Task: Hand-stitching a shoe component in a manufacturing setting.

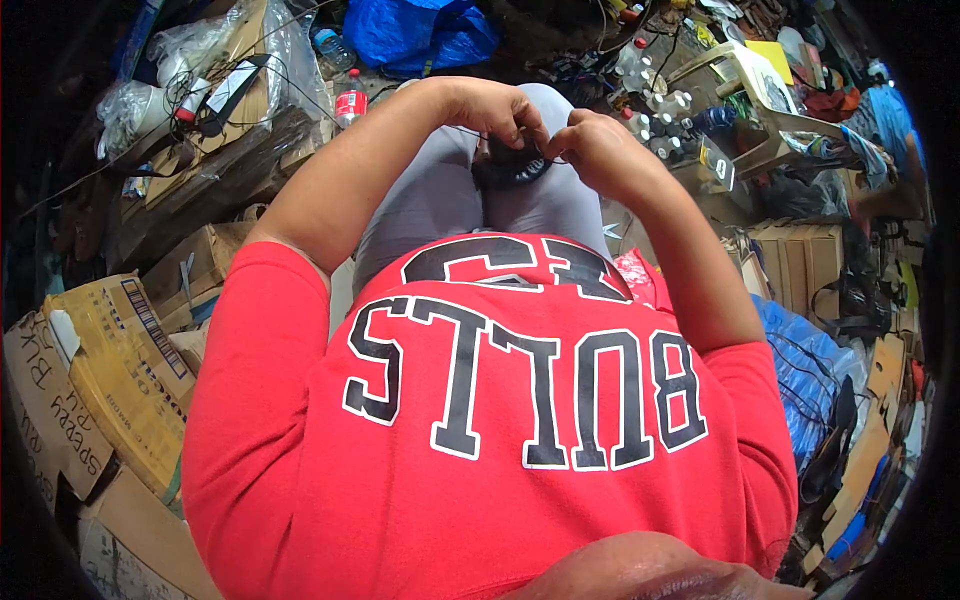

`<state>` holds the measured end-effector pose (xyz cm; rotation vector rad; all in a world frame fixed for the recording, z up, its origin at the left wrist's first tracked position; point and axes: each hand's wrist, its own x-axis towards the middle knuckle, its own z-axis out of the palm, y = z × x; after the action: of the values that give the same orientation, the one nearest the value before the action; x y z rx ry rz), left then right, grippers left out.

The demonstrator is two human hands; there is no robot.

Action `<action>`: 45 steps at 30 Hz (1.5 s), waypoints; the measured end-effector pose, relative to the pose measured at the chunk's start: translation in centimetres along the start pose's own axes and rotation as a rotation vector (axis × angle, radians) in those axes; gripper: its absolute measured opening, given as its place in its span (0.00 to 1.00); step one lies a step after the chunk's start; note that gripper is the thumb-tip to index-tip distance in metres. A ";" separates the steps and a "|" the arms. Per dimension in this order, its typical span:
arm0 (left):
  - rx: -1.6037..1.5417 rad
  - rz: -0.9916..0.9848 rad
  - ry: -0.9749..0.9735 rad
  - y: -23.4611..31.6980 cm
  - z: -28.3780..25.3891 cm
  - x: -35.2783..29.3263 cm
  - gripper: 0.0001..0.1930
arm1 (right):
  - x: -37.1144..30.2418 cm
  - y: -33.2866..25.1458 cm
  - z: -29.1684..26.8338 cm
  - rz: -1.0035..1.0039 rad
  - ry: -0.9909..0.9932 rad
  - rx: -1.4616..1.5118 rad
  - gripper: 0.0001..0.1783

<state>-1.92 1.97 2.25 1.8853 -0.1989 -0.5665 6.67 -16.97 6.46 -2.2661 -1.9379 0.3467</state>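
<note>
Over my lap, both hands are close together at a small dark item (512, 172) with a black, curved side and pale marks; it looks like a shoe, though its kind is not certain. My left hand (500, 112) is closed, its fingers curled down over the item's far edge. Beside it my right hand (600, 145) pinches at the item's right edge with thumb and forefinger. Anything thin between those fingertips is too small to make out. The item rests on or just above my grey trousers (425, 195).
Cardboard boxes (120, 340) are piled at the left, with scissors (187, 272) near them. A red-labelled bottle (351, 100) and a blue bag (425, 35) lie ahead. Right of my knees are several bottles (670, 105) and a plastic chair (755, 80); another person's leg (890, 205) shows beyond.
</note>
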 end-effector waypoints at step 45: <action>-0.383 -0.143 0.868 -4.4 -1.8 -12.4 0.20 | -8.4 8.2 7.7 0.401 0.241 1.775 0.20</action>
<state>-12.42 10.04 2.34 1.6130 0.5752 0.1516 11.25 -26.86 -2.30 -1.1900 -0.3713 1.1241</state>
